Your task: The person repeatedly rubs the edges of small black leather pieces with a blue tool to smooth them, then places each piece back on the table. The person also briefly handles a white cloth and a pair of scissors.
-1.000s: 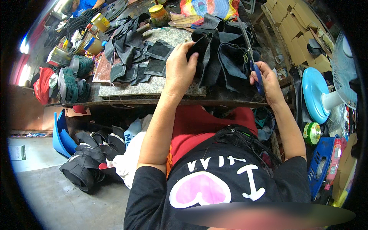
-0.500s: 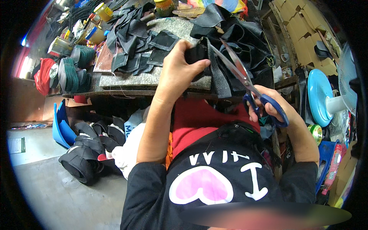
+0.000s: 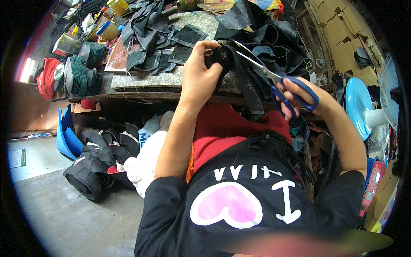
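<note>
My left hand (image 3: 201,73) pinches a piece of black leather (image 3: 221,64) between thumb and fingers, over the front edge of the workbench. A narrow black strip (image 3: 250,88) hangs down from the piece, to the right of the fingers. My right hand (image 3: 302,96) grips blue-handled scissors (image 3: 274,77), fingers through the loops. Their blades are parted and point up and left, with the tips at the leather's top edge. Beyond lie a heap of black leather (image 3: 282,36) and several cut black pieces (image 3: 165,60).
A pale stone slab (image 3: 145,83) lies on the bench. Green cord spools (image 3: 76,79), a red bag (image 3: 46,83) and jars (image 3: 107,32) stand on the left. Black shoe-like items (image 3: 92,171) lie on the floor. A light-blue round stand (image 3: 358,107) is at right.
The scissors have moved up and left and swung flatter, their tips now at the leather's edge. The hanging strip has swung slightly right. My left hand keeps its hold.
</note>
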`<state>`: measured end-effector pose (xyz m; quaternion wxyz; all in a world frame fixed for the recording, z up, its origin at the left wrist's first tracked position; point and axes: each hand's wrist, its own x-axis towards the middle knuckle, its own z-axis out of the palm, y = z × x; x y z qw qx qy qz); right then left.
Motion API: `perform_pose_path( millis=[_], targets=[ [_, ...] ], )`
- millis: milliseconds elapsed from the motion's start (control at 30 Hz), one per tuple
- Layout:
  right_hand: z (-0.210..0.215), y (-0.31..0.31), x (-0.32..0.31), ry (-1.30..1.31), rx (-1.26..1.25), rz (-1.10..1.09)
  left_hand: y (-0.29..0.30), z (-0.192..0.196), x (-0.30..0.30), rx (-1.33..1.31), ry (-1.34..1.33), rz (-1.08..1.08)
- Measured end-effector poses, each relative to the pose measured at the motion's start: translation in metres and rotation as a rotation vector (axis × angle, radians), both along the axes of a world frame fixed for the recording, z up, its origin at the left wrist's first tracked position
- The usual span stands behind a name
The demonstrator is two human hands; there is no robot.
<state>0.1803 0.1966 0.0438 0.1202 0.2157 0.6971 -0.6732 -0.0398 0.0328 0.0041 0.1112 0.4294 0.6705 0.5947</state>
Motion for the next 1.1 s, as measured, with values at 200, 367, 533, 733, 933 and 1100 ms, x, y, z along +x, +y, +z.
perform_pose_path(
  millis=[200, 367, 533, 733, 933, 1100],
  targets=[
    [0.019, 0.006, -0.032, -0.019, 0.284, 0.1, -0.007, 0.005, 0.003, -0.137, 0.126, 0.082],
    [0.04, 0.006, -0.031, 0.06, 0.608, 0.143, -0.009, 0.008, 0.0, -0.163, 0.066, 0.087],
    [0.035, 0.008, -0.012, 0.044, 0.211, 0.038, -0.011, 0.008, 0.002, -0.164, -0.058, 0.073],
    [0.01, 0.002, 0.015, 0.129, 0.165, 0.023, -0.025, 0.022, 0.009, -0.115, 0.437, 0.059],
    [0.008, -0.001, 0.009, 0.204, 0.034, -0.008, -0.024, 0.046, 0.028, -0.287, 0.619, -0.205],
    [0.008, 0.002, 0.009, 0.146, -0.014, -0.002, -0.021, 0.044, 0.019, -0.173, 0.65, -0.215]
  ],
)
